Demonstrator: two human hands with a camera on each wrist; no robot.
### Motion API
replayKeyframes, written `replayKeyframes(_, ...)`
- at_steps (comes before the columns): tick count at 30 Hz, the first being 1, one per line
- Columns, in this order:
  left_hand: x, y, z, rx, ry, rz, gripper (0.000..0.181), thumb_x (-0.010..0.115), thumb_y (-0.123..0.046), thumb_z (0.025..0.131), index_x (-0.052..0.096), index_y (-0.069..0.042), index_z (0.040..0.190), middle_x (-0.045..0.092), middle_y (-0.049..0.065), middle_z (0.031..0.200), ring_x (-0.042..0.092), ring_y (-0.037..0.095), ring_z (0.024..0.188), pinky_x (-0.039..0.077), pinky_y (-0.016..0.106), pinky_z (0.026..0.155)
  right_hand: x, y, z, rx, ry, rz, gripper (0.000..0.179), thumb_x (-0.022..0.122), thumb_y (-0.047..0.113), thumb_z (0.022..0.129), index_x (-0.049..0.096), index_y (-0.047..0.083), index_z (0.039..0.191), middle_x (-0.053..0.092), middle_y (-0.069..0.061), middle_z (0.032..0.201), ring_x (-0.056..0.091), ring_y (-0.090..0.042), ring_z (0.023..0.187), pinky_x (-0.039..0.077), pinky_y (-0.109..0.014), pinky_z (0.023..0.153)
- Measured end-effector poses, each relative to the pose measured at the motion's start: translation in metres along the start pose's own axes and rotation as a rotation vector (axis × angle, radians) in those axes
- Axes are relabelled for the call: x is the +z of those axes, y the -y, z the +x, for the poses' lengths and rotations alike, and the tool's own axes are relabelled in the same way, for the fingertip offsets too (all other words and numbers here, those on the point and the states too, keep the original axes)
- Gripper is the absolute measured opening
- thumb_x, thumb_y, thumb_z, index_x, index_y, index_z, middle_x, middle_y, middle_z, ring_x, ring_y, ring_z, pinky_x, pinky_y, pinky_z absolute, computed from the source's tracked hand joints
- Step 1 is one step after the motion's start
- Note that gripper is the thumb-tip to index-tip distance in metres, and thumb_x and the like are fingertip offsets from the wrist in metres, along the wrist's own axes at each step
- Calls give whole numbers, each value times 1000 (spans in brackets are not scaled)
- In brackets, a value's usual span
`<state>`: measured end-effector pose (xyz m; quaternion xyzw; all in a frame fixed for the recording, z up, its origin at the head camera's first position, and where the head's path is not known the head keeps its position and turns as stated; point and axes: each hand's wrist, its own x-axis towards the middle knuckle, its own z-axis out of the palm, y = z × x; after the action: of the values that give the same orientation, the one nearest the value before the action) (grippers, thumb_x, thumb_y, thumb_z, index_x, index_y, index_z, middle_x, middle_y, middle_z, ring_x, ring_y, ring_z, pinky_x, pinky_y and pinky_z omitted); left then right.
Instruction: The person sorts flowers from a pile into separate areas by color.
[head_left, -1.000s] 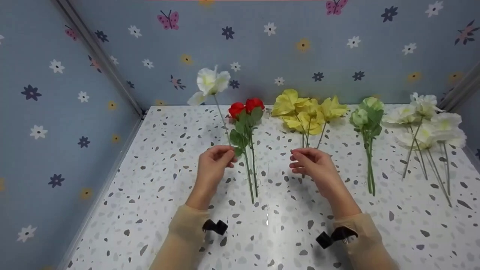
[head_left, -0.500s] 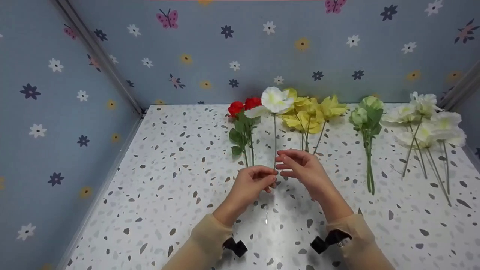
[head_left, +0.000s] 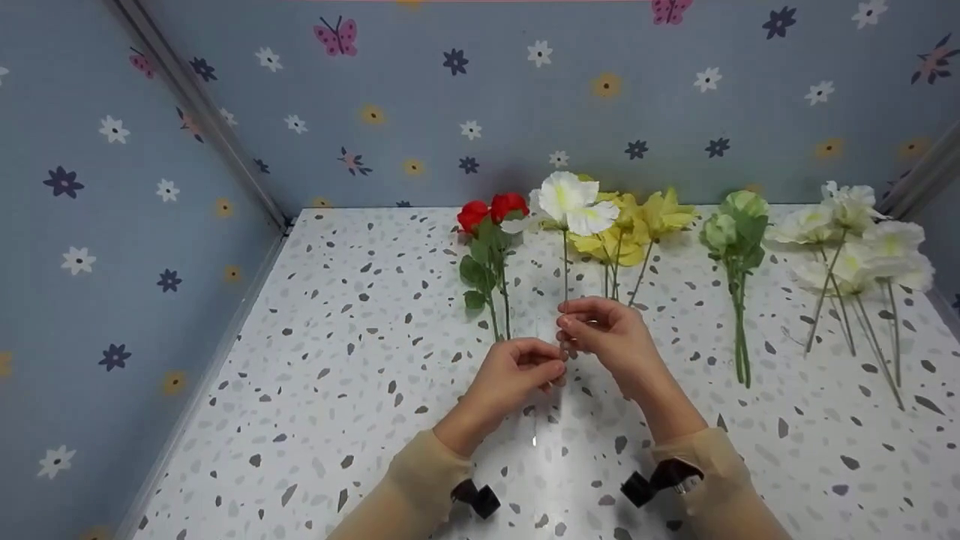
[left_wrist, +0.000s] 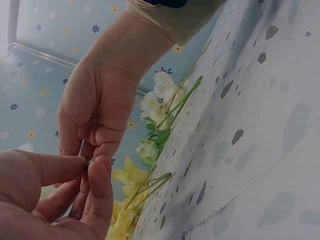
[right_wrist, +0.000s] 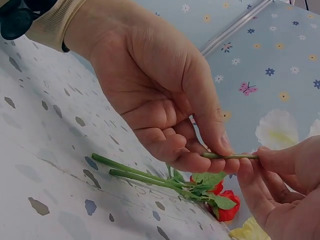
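A white flower [head_left: 568,201] with a yellow-tinged centre stands upright on a thin stem in the head view. My left hand [head_left: 521,371] pinches the low end of this stem between thumb and fingers. Just above, my right hand [head_left: 609,337] pinches the same stem. The right wrist view has the short green stem end [right_wrist: 225,156] running from the left hand [right_wrist: 150,85] to the right hand [right_wrist: 285,180]. In the left wrist view, the stem tip shows between the left hand's [left_wrist: 55,195] thumb and finger, with the right hand [left_wrist: 105,95] behind.
Two red roses [head_left: 491,214] lie left of the hands, their lower stems hidden. Yellow flowers [head_left: 664,216] lie partly behind the white one. Pale green roses [head_left: 724,232] and several white flowers [head_left: 855,240] lie rightward on the speckled table [head_left: 300,375]. Patterned walls [head_left: 510,97] enclose it.
My left hand has brought the white flower rightward and down, from left of the red roses to before the yellow flowers. My right hand moved slightly left and now pinches its stem too.
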<state>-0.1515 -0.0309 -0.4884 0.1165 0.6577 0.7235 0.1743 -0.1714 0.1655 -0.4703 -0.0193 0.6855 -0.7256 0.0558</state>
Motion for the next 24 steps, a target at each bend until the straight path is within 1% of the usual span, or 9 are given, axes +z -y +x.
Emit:
replayKeyframes(4,-1,2,0,-21,-3,-15,13,74,4,100,74,12,110,77,11,90,73,15,79,61,26,70,1,0,0,-8,8,-13,27,72,1,104,70,-9,130,76,-12,106,77,-19,91,65,-32,84)
replayKeyframes(8,-2,3,0,-25,4,-13,13,74,3,100,74,12,110,78,15,92,74,16,80,62,27,71,1,0,0,-1,20,-30,27,73,3,105,71,-7,130,75,-12,108,76,-20,93,65,-32,84)
replayKeyframes(11,-4,1,1,-31,16,15,16,75,1,101,74,13,112,78,15,93,75,16,80,64,31,73,-4,5,0,14,23,-39,28,72,4,106,71,-7,132,74,-11,109,75,-20,94,65,-33,87)
replayKeyframes(12,-6,1,1,-37,19,32,17,75,0,101,75,13,112,78,17,94,75,17,81,65,32,74,-8,7,-1,21,18,-44,29,72,4,106,70,-7,133,74,-11,110,75,-19,94,65,-33,88)
replayKeyframes(13,-8,-1,1,-50,17,58,18,76,-2,102,75,12,113,78,18,96,76,20,82,66,34,76,-14,11,-1,22,9,-51,30,71,3,106,69,-8,134,74,-10,111,75,-19,94,65,-34,90)
replayKeyframes(16,-21,-6,4,-86,14,111,21,77,-6,102,76,10,115,78,23,103,77,21,85,66,35,79,-40,25,-4,29,-17,-90,34,70,4,107,66,-8,138,72,-11,115,74,-19,98,64,-34,95)
replayKeyframes(18,-34,-11,5,-116,2,126,20,77,-7,102,76,7,116,77,25,108,77,22,86,66,35,81,-66,34,-5,38,-43,-128,36,70,8,107,64,-5,141,71,-9,118,74,-18,102,62,-32,97)
replayKeyframes(21,-55,-17,6,-131,-26,111,22,76,-6,103,74,10,118,77,23,107,76,20,87,66,34,81,-114,47,-8,57,-94,-145,39,72,12,106,64,-1,142,71,-6,120,73,-16,104,61,-28,97)
replayKeyframes(24,-74,-23,5,-147,-67,112,26,75,-8,104,73,12,120,77,21,106,76,20,88,65,33,81,-167,58,-13,76,-183,-133,32,76,12,104,70,7,136,74,1,115,73,-11,100,61,-23,92)
